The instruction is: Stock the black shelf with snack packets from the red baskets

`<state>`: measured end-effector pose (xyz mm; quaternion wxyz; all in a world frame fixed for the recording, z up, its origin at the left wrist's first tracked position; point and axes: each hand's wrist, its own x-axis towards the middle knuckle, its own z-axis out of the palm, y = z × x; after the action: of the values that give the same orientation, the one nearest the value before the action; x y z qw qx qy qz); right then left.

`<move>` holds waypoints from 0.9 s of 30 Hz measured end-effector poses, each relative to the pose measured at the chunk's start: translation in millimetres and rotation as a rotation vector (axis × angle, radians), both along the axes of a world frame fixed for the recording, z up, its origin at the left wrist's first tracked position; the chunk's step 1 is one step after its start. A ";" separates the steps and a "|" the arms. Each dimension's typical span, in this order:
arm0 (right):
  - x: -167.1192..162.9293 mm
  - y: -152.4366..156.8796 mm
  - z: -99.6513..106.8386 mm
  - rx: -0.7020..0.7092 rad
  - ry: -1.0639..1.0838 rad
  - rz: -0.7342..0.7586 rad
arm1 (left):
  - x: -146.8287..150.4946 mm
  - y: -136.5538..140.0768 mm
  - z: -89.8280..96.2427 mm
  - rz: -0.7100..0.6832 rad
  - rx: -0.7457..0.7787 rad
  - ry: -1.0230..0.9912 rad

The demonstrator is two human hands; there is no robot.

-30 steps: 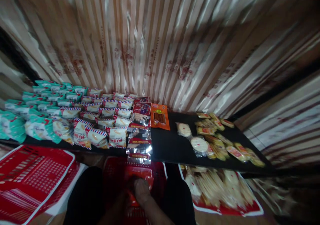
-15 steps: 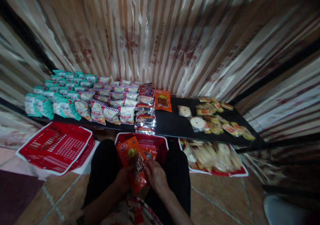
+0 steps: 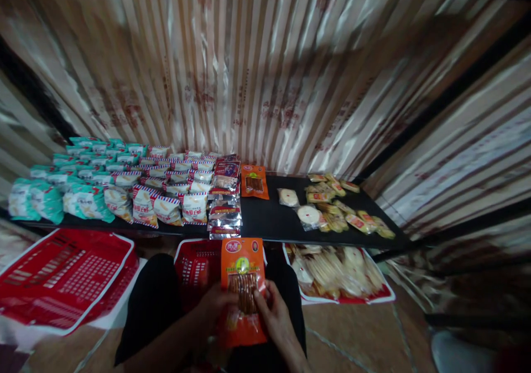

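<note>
Between my two hands I hold an orange snack packet (image 3: 241, 265) upright, its clear window showing brown strips. My left hand (image 3: 213, 309) grips its left side, and my right hand (image 3: 274, 309) pinches the right edge with the thumb on the front. Behind and below the packet is a red basket (image 3: 194, 268) between my knees, partly hidden. On the black shelf (image 3: 263, 218) ahead lies a similar orange packet (image 3: 254, 182), beside a row of dark red and silver packets (image 3: 225, 207).
White snack bags (image 3: 168, 210) and teal bags (image 3: 85, 201) stand in rows on the shelf's left. Round white wrapped cakes (image 3: 309, 216) and yellow packets (image 3: 334, 218) lie on its right. A red basket (image 3: 70, 273) sits at left; a filled basket (image 3: 338, 273) sits at right.
The packet in my hands has come up from a tilted pose to upright, its front now facing me. My view has shifted to the right, and both hands still hold the packet.
</note>
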<state>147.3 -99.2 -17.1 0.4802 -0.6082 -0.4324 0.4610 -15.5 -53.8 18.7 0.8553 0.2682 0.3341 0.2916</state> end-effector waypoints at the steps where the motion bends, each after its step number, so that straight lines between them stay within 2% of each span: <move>1: 5.9 1.6 2.4 0.011 0.028 -0.031 | 8.9 5.0 9.9 -0.010 0.025 0.004; 3: 20.1 7.3 6.7 0.034 0.048 -0.111 | 27.2 14.3 26.4 -0.048 0.062 0.033; 5: 37.3 17.0 10.9 0.052 0.030 -0.173 | 45.2 23.2 34.6 -0.031 0.095 0.082; 8: 66.6 39.7 17.6 0.074 -0.052 -0.211 | 68.8 36.7 31.8 0.136 0.225 0.311; 11: 93.4 71.8 23.9 0.076 -0.222 -0.273 | 86.8 46.5 25.8 0.239 0.541 0.663; 13: 105.9 98.4 26.8 0.064 -0.313 -0.312 | 97.4 50.5 27.3 0.181 0.792 0.816; 15: 113.1 128.3 28.6 0.061 -0.347 -0.317 | 108.4 55.7 33.4 0.062 0.958 0.900; 19: 114.8 190.8 32.5 -0.003 -0.450 -0.294 | 131.9 80.5 46.5 -0.119 0.982 1.044; 23: 109.4 243.3 39.7 -0.110 -0.583 -0.278 | 148.7 119.2 46.6 -0.145 0.950 1.163; 27: 103.8 278.5 46.0 -0.132 -0.681 -0.237 | 154.5 151.8 36.0 -0.149 0.915 1.211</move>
<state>251.1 179.3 29.0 0.3184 -0.8025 -0.4632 0.2003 139.0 98.0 54.7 0.3439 0.7307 0.5718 0.1445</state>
